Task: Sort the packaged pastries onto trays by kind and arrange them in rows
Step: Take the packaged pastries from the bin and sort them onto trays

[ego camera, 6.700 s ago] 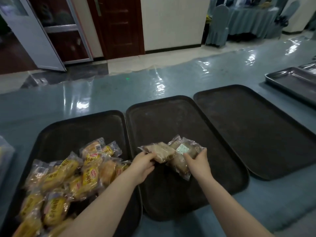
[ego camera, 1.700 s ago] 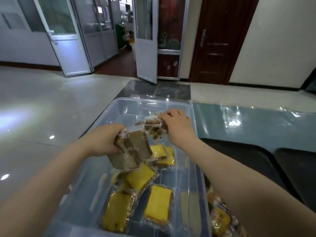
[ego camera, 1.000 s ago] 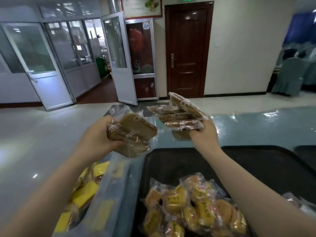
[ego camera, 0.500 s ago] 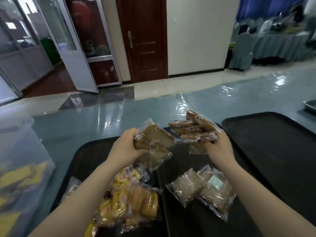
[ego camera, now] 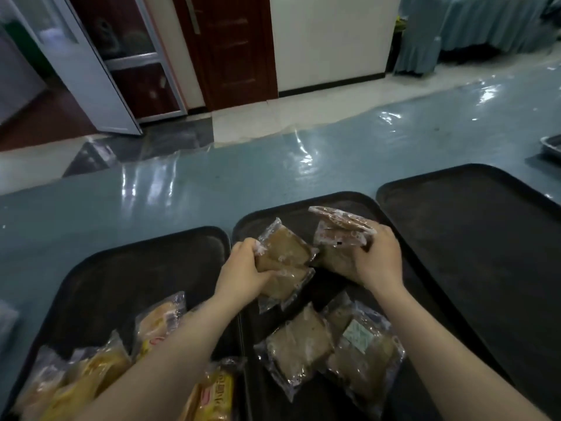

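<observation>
A: What lies around, from the left?

B: A blue table (ego camera: 151,189) under clear film carries three dark trays side by side. The left tray (ego camera: 127,268) holds yellow-wrapped pastries (ego camera: 158,323) at its near end, partly hidden by the left forearm. The right tray (ego camera: 485,238) lies beside the middle one.

A: And the middle tray (ego camera: 303,205)?

B: Brown packaged pastries (ego camera: 331,347) lie at its near end, overlapping.

A: The hands?

B: Both are over the middle tray. The left hand (ego camera: 246,268) is curled round a couple of brown packets (ego camera: 283,253). Just beside it, the right hand (ego camera: 379,259) grips a stack of brown packets (ego camera: 338,229) from above.
</observation>
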`<state>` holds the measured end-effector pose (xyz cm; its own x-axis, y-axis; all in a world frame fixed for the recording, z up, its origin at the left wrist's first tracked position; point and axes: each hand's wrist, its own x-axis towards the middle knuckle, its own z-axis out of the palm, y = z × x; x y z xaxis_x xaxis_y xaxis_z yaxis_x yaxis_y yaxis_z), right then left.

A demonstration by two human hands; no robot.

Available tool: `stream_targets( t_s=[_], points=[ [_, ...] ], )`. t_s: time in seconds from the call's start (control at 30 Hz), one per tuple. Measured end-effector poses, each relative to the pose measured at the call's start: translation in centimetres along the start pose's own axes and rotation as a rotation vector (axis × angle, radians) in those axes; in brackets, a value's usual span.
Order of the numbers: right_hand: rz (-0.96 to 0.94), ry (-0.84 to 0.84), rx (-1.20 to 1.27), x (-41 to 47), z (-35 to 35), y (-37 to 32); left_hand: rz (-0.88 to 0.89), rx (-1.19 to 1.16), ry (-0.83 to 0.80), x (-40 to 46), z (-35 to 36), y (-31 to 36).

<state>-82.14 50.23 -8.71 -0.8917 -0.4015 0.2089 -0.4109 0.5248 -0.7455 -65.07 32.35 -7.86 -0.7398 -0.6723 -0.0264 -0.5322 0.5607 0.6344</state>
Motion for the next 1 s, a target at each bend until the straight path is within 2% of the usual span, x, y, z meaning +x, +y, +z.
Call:
stream_targets(
  t_s=[0.07,0.13,0.27,0.33,0.37,0.47,0.53,0.8,1.0],
  points=[
    [-0.001,-0.079,-0.098,0.3,0.6,0.7,-0.060,-0.076,0.002,0.8,0.6,-0.3],
    [-0.016,-0.226,-0.266,0.1,1.3,1.0,-0.111,-0.148,-0.052,1.3,0.6,-0.8],
    [-0.086,-0.629,-0.605,-0.4,2.6,1.2,-0.121,-0.204,-0.214,1.0,-0.4,-1.8],
    [-0.062,-0.819,-0.635,-1.0,2.7,0.8,-0.125,-0.216,-0.264,0.3,-1.0,-2.1],
    [-0.043,-0.841,-0.611,-1.4,2.7,0.5,-0.125,-0.206,-0.290,-0.2,-1.5,-2.2],
    [-0.046,-0.725,-0.558,-2.2,2.4,-1.3,-0.115,-0.148,-0.321,-2.0,-2.8,-2.3],
    [-0.085,-0.665,-0.539,-2.8,1.9,-2.7,-0.067,-0.137,-0.281,-3.2,-3.7,-2.1],
    [-0.256,-0.638,-0.362,-7.0,-0.4,-8.8,-0.014,-0.274,-0.239,-7.6,-8.2,-0.8],
    [-0.357,-0.527,-0.142,-11.4,0.4,-14.9,0.084,-0.337,-0.161,-12.9,-13.2,-2.2]
  ],
)
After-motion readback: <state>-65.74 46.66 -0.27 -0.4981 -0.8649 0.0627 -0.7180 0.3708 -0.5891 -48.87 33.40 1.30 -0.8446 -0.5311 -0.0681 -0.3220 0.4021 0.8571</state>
